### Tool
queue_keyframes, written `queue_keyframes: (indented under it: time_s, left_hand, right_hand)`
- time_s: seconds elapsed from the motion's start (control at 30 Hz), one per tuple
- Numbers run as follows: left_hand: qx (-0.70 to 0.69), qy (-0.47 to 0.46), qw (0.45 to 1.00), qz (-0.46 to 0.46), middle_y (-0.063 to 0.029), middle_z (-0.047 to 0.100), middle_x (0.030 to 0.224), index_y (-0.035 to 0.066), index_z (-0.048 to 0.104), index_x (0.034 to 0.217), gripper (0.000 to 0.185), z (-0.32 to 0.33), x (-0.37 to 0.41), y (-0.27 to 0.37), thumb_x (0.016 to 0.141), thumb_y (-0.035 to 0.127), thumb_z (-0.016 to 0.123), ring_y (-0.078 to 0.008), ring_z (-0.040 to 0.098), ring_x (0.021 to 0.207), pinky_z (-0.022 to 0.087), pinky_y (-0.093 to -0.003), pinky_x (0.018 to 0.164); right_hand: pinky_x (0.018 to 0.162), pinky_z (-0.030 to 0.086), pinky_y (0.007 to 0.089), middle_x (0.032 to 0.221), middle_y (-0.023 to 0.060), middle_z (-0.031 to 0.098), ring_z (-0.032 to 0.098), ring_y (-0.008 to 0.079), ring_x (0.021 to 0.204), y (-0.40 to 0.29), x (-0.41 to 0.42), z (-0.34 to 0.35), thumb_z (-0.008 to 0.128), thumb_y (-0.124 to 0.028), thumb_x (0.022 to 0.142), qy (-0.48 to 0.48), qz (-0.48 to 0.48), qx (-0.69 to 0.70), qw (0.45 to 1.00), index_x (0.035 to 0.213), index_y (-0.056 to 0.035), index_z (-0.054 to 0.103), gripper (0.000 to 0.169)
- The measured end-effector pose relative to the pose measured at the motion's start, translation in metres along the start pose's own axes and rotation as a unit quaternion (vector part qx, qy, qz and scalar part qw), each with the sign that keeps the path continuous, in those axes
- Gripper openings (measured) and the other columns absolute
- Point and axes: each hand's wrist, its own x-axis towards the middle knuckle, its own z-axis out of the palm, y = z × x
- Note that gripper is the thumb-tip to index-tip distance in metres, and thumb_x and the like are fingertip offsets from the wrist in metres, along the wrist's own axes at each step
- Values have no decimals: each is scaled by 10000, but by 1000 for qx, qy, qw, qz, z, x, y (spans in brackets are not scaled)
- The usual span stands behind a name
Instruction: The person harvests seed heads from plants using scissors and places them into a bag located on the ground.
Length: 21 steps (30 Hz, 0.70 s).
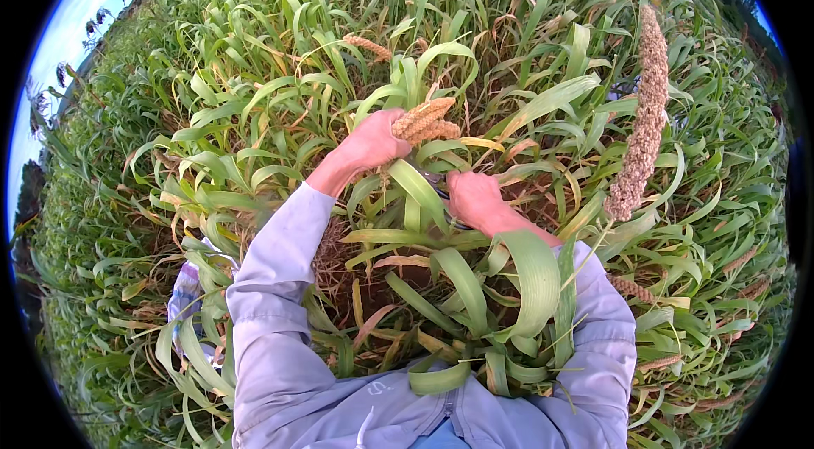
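My left hand (pixel 383 136) is closed round several ripe millet seed heads (pixel 425 121), whose tan tips stick out past the fingers. Lower and to the right, my right hand (pixel 474 198) grips what look like scissors or pruning shears (pixel 435 178); the metal part shows at the knuckles and a dark handle loop lies below the hand. A long green leaf (pixel 421 189) crosses between the two hands and partly hides the tool. Whether the blades touch a stem cannot be seen.
One long millet head (pixel 643 112) hangs close on the right. Another seed head (pixel 369 47) stands beyond my left hand. Broad leaves (pixel 534 287) arch over my right forearm and chest. A striped cloth or bag (pixel 186 296) lies among plants at the left. Dense crop surrounds me.
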Motion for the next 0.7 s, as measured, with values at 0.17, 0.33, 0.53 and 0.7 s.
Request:
queue_keyframes:
  time_s: [0.17,0.33,0.53,0.7]
  left_hand:
    - [-71,35,997,-15,-48,637,895,-25,577,1119,368,-8,-10,-15,773,-2,701,-132,601,779,496,-286,732]
    - [-291,156,943,36,-76,641,911,-32,537,1207,439,-25,-12,-1,816,70,708,-178,646,781,551,-331,714]
    - [-395,112,903,130,-104,640,907,-53,505,1227,447,-55,-16,19,866,125,701,-225,661,852,577,-349,740]
    - [-475,55,871,108,-118,649,937,-39,561,1168,350,-43,6,8,902,159,674,-242,668,897,583,-358,762]
  right_hand:
    - [687,546,471,768,228,671,682,395,759,-6,-3,1,658,-245,738,-11,-44,19,999,782,1,673,251]
    - [689,527,507,759,247,652,660,429,751,20,-12,16,650,-273,774,-19,3,98,995,796,15,658,290]
    - [673,489,530,759,264,633,626,470,774,69,-34,9,647,-334,819,79,38,159,983,811,22,616,358]
    - [578,464,393,668,146,600,608,274,601,107,-31,-21,602,-343,837,24,121,377,918,841,17,626,361]
